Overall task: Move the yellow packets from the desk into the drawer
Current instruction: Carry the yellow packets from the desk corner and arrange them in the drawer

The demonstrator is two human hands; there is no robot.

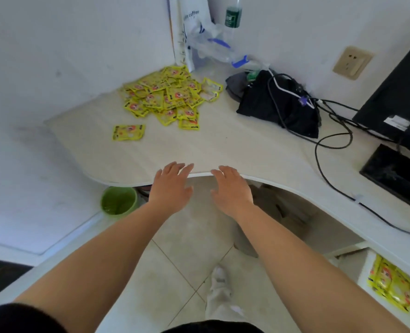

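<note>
A heap of yellow packets (168, 97) lies in the far corner of the pale desk (223, 147). One single yellow packet (128, 132) rests apart, nearer to me on the left. The open drawer (367, 267) at the lower right holds several yellow packets (391, 284). My left hand (171, 186) and my right hand (231, 188) are stretched out side by side at the desk's front edge, fingers spread, holding nothing. Both are well short of the heap.
A black bag (276, 104) with cables (328, 145) lies right of the heap. A monitor (396, 104) stands at the far right. Plastic bags and a green bottle (232, 18) fill the corner. A green bin (118, 200) sits under the desk.
</note>
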